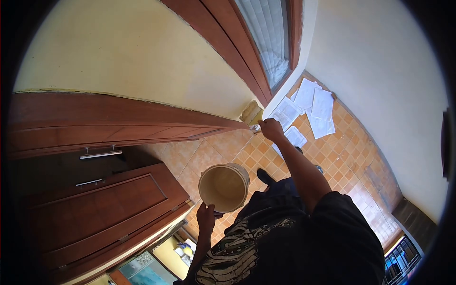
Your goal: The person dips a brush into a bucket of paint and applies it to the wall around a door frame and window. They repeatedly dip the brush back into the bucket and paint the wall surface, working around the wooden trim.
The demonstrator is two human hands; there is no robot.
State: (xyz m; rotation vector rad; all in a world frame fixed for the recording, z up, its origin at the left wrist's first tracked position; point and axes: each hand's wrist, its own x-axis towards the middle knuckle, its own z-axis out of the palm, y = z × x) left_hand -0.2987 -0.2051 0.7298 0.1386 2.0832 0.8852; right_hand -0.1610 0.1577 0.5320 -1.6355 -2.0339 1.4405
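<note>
A beige bucket (224,188) hangs in front of my body, its open mouth facing up and nothing distinct visible inside. My left hand (206,216) grips its rim at the lower left. My right hand (270,129) is stretched forward, fingers closed, near the foot of the wall beside the window frame. What it holds, if anything, is too small to make out. Just beyond its fingers is a rough, tan patch (251,112) at the wall corner.
Papers (319,111) lie on the tiled floor (349,142) beside the white wall (375,71). Brown wooden doors (104,209) stand at the left. A curtained window (268,38) is above. My shoe (266,177) is on the floor past the bucket.
</note>
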